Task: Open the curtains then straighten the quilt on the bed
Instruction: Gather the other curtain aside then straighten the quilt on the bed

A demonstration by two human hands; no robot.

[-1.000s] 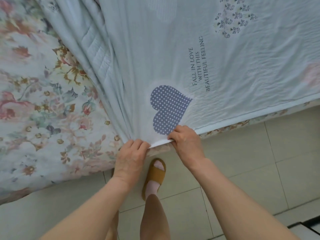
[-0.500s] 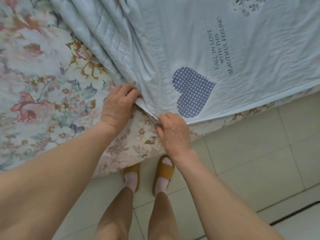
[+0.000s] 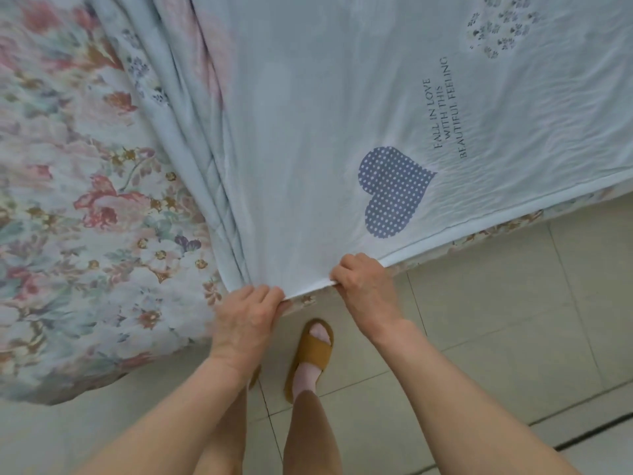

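Pale blue quilt [image 3: 325, 138], polka-dot heart print, spread over the right of the bed [image 3: 68, 234], folds bunched at its left. Left hand [image 3: 247, 315] and right hand [image 3: 364, 284] both pinch its near hem. One tan slipper [image 3: 310, 358] on tiled floor [image 3: 496, 320].

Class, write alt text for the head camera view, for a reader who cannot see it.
A person's left hand and right hand grip the near edge of a pale blue quilt, smooth on the right, bunched in folds on the left over a floral bedsheet. A tan slipper stands on the tiled floor.
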